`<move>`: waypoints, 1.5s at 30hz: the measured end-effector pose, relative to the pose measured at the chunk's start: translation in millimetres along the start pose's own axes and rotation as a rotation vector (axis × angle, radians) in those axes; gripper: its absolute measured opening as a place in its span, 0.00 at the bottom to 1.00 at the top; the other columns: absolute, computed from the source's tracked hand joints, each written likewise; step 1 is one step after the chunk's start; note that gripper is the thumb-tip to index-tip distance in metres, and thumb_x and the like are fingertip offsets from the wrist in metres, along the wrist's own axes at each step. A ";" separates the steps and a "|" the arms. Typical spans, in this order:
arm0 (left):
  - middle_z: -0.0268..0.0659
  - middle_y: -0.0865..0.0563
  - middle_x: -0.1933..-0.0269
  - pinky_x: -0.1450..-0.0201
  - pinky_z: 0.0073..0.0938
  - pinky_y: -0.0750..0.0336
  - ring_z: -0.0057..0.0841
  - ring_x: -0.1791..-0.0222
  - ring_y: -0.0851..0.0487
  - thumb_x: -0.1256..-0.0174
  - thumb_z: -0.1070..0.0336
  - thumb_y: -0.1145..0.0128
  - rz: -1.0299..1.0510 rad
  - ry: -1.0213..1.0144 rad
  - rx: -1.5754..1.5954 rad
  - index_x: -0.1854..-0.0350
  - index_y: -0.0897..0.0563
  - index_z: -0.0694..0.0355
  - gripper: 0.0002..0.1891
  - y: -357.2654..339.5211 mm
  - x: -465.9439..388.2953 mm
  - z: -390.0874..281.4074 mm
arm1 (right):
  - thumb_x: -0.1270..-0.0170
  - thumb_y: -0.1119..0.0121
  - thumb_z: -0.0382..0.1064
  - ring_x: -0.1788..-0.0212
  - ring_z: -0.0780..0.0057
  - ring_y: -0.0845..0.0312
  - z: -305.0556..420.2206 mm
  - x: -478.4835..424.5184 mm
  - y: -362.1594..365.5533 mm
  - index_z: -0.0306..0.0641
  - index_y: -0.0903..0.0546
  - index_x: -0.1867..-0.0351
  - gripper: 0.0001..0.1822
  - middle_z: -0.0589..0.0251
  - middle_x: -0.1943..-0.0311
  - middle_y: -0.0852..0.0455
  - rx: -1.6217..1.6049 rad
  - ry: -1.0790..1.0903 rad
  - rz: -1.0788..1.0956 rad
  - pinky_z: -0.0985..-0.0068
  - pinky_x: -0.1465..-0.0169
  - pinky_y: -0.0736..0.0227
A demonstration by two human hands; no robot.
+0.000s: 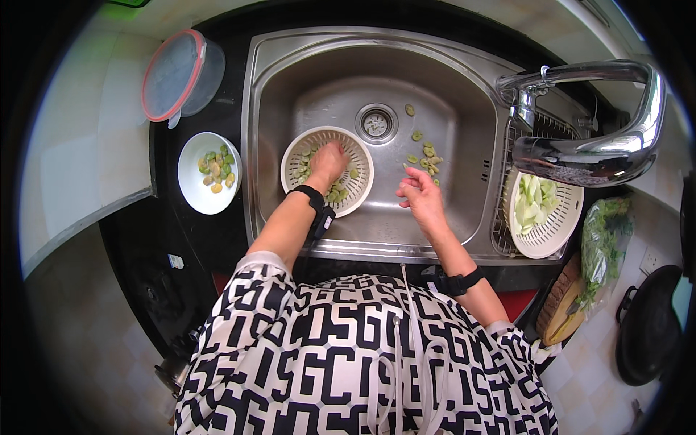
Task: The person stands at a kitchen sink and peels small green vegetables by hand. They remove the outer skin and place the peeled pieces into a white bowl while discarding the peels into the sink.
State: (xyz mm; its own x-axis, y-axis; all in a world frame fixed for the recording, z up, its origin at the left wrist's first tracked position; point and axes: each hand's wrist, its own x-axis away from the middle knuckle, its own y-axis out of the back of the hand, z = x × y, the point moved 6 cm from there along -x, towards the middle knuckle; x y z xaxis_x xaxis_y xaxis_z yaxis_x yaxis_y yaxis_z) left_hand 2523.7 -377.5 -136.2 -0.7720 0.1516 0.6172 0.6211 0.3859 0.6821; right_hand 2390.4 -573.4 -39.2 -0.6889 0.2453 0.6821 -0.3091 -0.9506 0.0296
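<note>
In the stainless steel sink, a cream plastic colander holds pale green beans or bean skins. My left hand reaches down into this colander, its fingers bent; whether it grips anything is hidden. To the right, my right hand hovers over the sink floor with bent fingers. A small pale green piece is at its index fingertip, and I cannot tell if it is held. Several green skins or beans lie on the sink floor just beyond that hand.
Left of the sink stand a white bowl of beans and a clear container with a red-rimmed lid. At right are a chrome faucet, a colander of pale green slices, bagged leafy greens, a round wooden board and a black pan.
</note>
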 end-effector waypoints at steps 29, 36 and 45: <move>0.31 0.18 0.73 0.78 0.15 0.35 0.11 0.79 0.28 0.40 0.64 0.39 0.283 -0.211 0.886 0.67 0.17 0.66 0.09 27.3 112.8 -100.8 | 0.35 0.41 0.35 0.72 0.81 0.21 22.8 21.9 -17.0 0.30 0.22 0.51 0.13 0.61 0.67 0.16 -0.410 0.216 0.125 0.82 0.68 0.24; 0.29 0.20 0.74 0.77 0.16 0.34 0.13 0.79 0.28 0.38 0.63 0.41 0.563 -0.100 1.082 0.65 0.20 0.63 0.08 22.2 119.4 -103.6 | 0.32 0.45 0.37 0.74 0.80 0.23 19.0 22.7 -16.4 0.34 0.25 0.54 0.10 0.62 0.70 0.18 -0.781 0.032 0.351 0.79 0.69 0.25; 0.29 0.21 0.74 0.75 0.16 0.32 0.14 0.76 0.26 0.34 0.63 0.43 0.577 -0.130 1.110 0.64 0.21 0.61 0.07 20.1 119.0 -105.4 | 0.31 0.47 0.37 0.76 0.81 0.26 26.4 22.4 -15.9 0.34 0.25 0.56 0.09 0.63 0.72 0.20 -0.549 0.134 0.288 0.84 0.71 0.28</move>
State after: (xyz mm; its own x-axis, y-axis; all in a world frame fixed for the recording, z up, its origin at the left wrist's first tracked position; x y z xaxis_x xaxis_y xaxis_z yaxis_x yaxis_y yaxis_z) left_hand 2458.5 -447.5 -7.8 -0.4730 0.6167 0.6292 0.4724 0.7803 -0.4098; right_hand 2397.3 -557.8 -5.0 -0.8598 0.0499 0.5082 -0.3658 -0.7545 -0.5448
